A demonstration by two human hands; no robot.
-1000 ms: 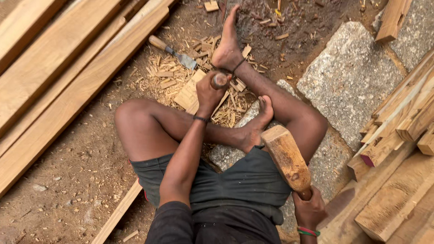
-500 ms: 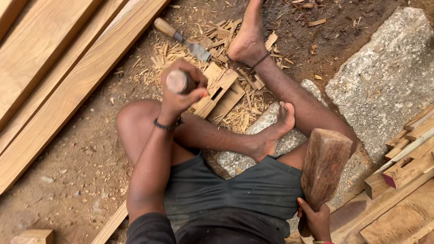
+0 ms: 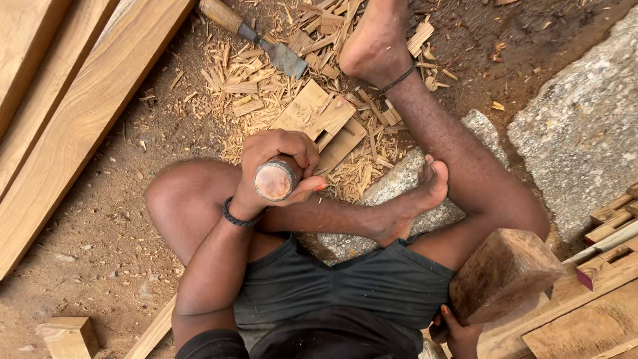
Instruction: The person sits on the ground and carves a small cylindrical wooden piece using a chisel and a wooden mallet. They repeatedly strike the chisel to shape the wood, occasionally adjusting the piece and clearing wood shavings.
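A chisel handle (image 3: 276, 179), seen end-on with its round butt facing up, is gripped by the closed left hand (image 3: 276, 159) above a notched wooden block (image 3: 319, 123) lying among wood chips (image 3: 246, 80) on the dirt ground. A heavy wooden mallet (image 3: 505, 274) is held in the clenched right hand (image 3: 458, 332) beside the thigh. A second chisel (image 3: 256, 36) lies near the foot (image 3: 375, 40)

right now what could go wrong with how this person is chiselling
The left hand wraps the chisel handle just below its struck end, so a mallet blow from the right hand that lands off-centre could hit fingers. A bare foot lies beside the wood block, where a slipping edge could cut it.
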